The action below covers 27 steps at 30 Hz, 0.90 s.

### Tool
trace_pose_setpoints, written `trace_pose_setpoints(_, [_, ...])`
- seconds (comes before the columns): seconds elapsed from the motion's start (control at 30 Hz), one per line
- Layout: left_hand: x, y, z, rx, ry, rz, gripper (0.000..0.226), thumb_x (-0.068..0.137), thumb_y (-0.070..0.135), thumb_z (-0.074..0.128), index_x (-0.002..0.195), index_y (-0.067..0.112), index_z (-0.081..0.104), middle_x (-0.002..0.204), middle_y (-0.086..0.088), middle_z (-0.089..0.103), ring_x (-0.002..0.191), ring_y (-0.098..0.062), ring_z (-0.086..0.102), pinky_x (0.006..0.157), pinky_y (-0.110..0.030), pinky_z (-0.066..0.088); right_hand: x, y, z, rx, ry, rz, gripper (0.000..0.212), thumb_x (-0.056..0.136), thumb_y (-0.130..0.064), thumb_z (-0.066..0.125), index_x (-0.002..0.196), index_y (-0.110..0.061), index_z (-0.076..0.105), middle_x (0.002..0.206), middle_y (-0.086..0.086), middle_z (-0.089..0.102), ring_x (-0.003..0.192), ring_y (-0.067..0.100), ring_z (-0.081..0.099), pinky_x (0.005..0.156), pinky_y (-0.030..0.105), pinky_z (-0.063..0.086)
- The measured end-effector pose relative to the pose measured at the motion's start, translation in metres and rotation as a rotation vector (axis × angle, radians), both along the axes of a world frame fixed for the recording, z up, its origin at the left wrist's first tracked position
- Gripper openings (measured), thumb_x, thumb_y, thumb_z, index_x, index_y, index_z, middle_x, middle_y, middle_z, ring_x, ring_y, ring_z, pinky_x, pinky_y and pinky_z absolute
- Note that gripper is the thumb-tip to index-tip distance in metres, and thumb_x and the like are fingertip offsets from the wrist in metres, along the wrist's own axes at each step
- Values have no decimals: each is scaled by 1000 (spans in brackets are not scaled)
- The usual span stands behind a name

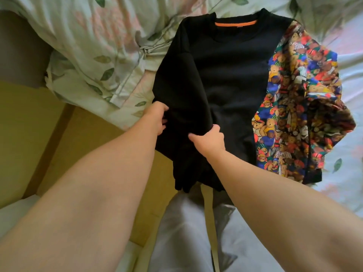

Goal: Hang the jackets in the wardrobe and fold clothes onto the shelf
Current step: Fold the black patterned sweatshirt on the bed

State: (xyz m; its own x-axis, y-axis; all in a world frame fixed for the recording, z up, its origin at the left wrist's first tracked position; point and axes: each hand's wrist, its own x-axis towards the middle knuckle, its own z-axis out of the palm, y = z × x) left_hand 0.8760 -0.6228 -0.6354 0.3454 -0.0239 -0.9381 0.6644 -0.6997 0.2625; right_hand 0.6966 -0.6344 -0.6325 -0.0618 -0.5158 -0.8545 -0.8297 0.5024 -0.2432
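The left hand (157, 118) and right hand (210, 138) grip the black sweatshirt (225, 75) at, apparently, its near sleeve.

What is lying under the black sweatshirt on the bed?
Floral bedsheet shows around the black sweatshirt, bear-print fabric along its right edge; what lies directly beneath is covered.

**One head-worn view, tilted down**

The only camera rides on the person's head, wide-angle, facing forward and steeply down. It sits near: the black crew-neck sweatshirt with one teddy-bear-print sleeve (225, 75), on the bed with pale leaf-patterned sheets (351, 79), fills mid-frame.
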Motion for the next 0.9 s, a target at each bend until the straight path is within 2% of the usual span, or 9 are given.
trace_pose_setpoints(0.1, [-3,-3,3,-144,86,184,32,90,23,60,120,11,65,116,-9,70,105,-28,66,86,-41,52,-3,-5,-6,115,62,11,49,93,-14,60,140,-9,44,127,15,58,107,34,61,93,47,56])
trace_pose_setpoints(0.17, [1,-7,-5,-229,139,335,33,90,29,64,115,9,67,109,-13,73,101,-33,69,88,-45,56,-9,-19,-7,85,71,7,33,95,-11,57,127,-6,57,117,15,63,101,32,63,91,44,57])
trace_pose_setpoints(0.3, [3,-18,-19,-284,172,545,42,90,40,65,117,8,68,115,-18,72,106,-38,68,98,-54,52,-30,-83,-3,-105,120,177,31,93,-12,58,123,-10,64,118,15,65,109,35,63,93,42,56])
trace_pose_setpoints(0.4, [0,-27,-22,-299,179,625,45,88,48,64,115,13,71,109,-11,73,95,-29,70,76,-39,59,-42,-141,0,-206,204,296,29,92,-11,58,120,-6,65,118,17,65,109,37,63,91,43,56])
trace_pose_setpoints(0.5, [1,-36,-21,-258,110,660,36,85,46,64,105,18,70,98,0,68,78,-16,60,64,-25,47,-46,-180,-1,-294,246,381,29,96,-9,51,118,1,67,118,21,66,112,40,62,92,42,54])
trace_pose_setpoints(0.63, [16,-40,-27,-357,75,760,34,88,32,62,116,15,72,116,-12,71,107,-36,65,94,-51,50,-47,-188,-8,-373,203,411,24,95,-9,54,113,0,68,112,20,67,109,39,63,89,42,52])
trace_pose_setpoints(0.73, [31,-36,-30,-432,53,866,34,96,22,57,124,7,68,122,-21,68,112,-42,63,105,-56,46,-51,-171,-19,-388,112,349,22,96,-19,54,114,-10,64,112,14,66,106,34,62,88,41,53])
trace_pose_setpoints(0.8, [36,-35,-34,-329,24,742,36,100,28,55,129,10,64,124,-19,67,110,-40,64,96,-53,53,-50,-158,-25,-307,-5,236,32,101,-34,46,124,-15,59,118,9,63,104,26,58,87,35,46])
trace_pose_setpoints(0.9, [39,-40,-35,-49,-73,308,44,99,48,53,136,24,55,124,-9,67,101,-33,66,62,-44,56,-48,-137,-31,-202,-101,165,48,102,-54,40,128,-18,57,114,2,61,102,20,55,86,33,41])
